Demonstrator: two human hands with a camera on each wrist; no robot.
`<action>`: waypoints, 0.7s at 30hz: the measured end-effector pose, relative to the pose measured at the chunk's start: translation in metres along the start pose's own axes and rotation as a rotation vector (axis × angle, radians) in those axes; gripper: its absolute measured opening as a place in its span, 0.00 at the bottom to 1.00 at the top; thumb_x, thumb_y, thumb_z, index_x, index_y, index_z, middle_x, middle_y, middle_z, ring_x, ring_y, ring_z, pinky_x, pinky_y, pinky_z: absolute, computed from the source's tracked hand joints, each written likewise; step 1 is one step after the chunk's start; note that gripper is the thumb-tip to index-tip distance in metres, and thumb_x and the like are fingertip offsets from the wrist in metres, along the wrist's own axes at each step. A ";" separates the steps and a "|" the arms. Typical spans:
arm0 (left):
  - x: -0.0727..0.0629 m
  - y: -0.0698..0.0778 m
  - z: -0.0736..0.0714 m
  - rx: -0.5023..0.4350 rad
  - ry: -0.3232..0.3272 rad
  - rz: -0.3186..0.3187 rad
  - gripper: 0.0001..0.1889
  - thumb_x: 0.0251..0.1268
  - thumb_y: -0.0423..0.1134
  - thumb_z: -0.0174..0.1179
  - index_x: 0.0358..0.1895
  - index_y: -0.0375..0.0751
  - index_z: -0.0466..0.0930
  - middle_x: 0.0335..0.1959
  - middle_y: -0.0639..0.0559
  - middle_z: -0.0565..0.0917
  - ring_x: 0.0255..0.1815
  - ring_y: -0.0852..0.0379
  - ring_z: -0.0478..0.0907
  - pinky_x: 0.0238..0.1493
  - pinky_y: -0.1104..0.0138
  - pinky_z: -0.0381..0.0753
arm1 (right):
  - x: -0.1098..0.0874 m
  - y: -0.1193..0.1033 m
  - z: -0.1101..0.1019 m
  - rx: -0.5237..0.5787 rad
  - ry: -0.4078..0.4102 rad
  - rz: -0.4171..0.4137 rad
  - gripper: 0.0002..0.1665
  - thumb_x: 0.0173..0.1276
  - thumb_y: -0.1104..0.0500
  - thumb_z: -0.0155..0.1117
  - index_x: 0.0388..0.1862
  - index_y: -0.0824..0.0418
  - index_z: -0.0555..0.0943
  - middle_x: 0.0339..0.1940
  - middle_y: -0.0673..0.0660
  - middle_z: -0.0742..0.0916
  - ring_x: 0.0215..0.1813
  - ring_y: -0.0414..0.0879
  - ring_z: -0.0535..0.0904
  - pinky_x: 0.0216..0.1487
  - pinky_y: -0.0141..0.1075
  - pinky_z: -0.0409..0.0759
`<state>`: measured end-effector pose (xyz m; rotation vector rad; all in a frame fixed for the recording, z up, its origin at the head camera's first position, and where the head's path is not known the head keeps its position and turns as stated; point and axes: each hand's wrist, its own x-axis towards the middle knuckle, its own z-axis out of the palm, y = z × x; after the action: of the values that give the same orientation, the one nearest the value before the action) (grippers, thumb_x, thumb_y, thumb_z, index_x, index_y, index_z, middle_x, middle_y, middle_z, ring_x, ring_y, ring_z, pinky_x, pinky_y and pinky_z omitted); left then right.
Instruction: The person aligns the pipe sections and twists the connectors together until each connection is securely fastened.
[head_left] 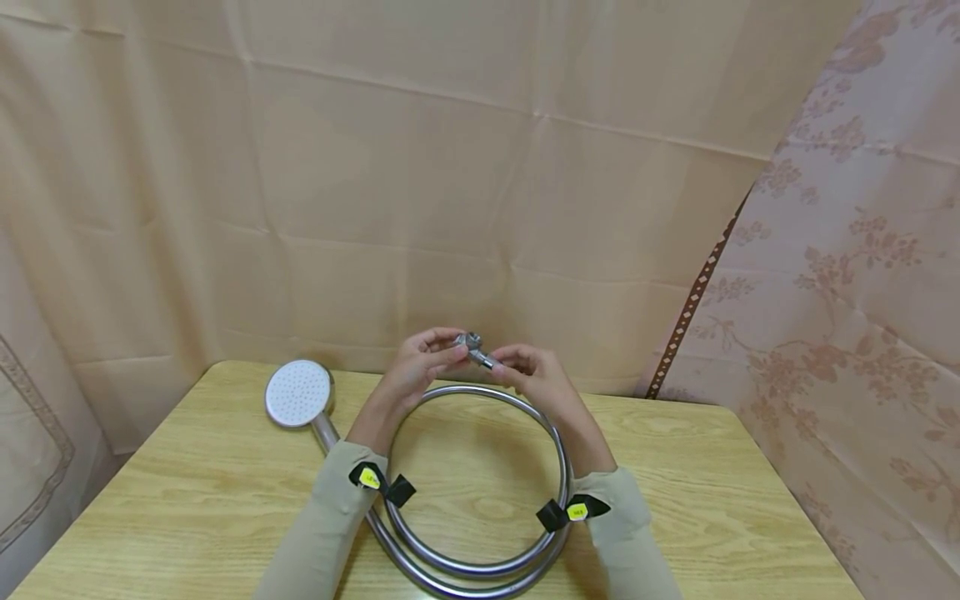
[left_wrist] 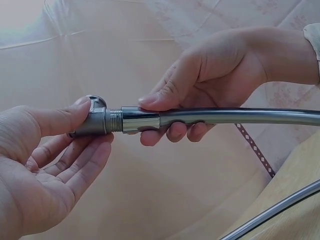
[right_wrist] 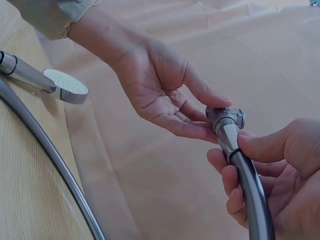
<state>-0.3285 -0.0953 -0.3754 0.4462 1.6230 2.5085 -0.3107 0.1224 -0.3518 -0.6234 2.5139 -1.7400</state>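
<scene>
Above the far part of the table, my left hand (head_left: pixel 420 363) pinches a threaded metal pipe fitting (left_wrist: pixel 97 122) between its thumb and fingers. The fitting has a hex-edged body and a short round side stub. Facing it, my right hand (head_left: pixel 536 373) grips the shiny end nut (left_wrist: pixel 141 119) of a grey shower hose (head_left: pixel 480 571), thumb on top and fingers curled beneath. The nut sits in line on the fitting's threads, and some threads show between the two. From there the hose runs down into loops on the table.
A round hand shower head (head_left: pixel 298 393) with a white face lies at the left of the wooden table (head_left: pixel 675 500), its handle toward the hose. Beige cloth (head_left: pixel 390 192) hangs behind, and a flowered curtain (head_left: pixel 862 333) hangs at the right.
</scene>
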 end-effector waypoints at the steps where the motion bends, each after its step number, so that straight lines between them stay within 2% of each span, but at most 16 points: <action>1: 0.000 0.000 0.000 -0.003 0.000 -0.003 0.13 0.70 0.20 0.55 0.44 0.42 0.82 0.39 0.55 0.87 0.42 0.61 0.84 0.50 0.68 0.87 | 0.000 0.000 0.000 0.005 -0.008 0.004 0.13 0.73 0.64 0.65 0.52 0.70 0.84 0.39 0.62 0.89 0.37 0.45 0.81 0.34 0.31 0.77; 7: 0.000 0.001 0.000 -0.010 0.004 -0.013 0.12 0.70 0.20 0.56 0.43 0.41 0.82 0.38 0.54 0.87 0.41 0.61 0.85 0.51 0.67 0.87 | -0.001 0.000 -0.002 0.069 -0.061 0.044 0.15 0.77 0.63 0.59 0.55 0.73 0.82 0.30 0.45 0.86 0.32 0.39 0.76 0.28 0.28 0.72; 10: 0.000 0.001 0.001 -0.010 0.012 -0.012 0.11 0.70 0.20 0.56 0.45 0.39 0.81 0.38 0.54 0.87 0.40 0.61 0.85 0.50 0.67 0.87 | -0.002 -0.001 -0.003 0.111 -0.075 0.068 0.16 0.78 0.63 0.58 0.56 0.73 0.81 0.31 0.44 0.87 0.32 0.40 0.77 0.30 0.28 0.73; 17: 0.000 0.001 0.001 0.005 0.011 -0.010 0.10 0.70 0.21 0.57 0.46 0.38 0.81 0.38 0.54 0.87 0.41 0.60 0.85 0.51 0.67 0.87 | -0.003 -0.002 -0.004 0.104 -0.094 0.074 0.17 0.72 0.64 0.66 0.56 0.71 0.82 0.32 0.48 0.85 0.34 0.44 0.76 0.32 0.28 0.74; 21: -0.001 0.001 0.001 0.013 0.002 -0.013 0.10 0.69 0.21 0.57 0.46 0.38 0.81 0.38 0.54 0.87 0.41 0.60 0.85 0.51 0.67 0.87 | -0.004 -0.004 -0.005 0.118 -0.114 0.084 0.17 0.74 0.63 0.64 0.56 0.71 0.82 0.35 0.49 0.89 0.36 0.43 0.79 0.36 0.30 0.76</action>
<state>-0.3275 -0.0955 -0.3741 0.4333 1.6386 2.4905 -0.3073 0.1265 -0.3473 -0.5836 2.3083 -1.7552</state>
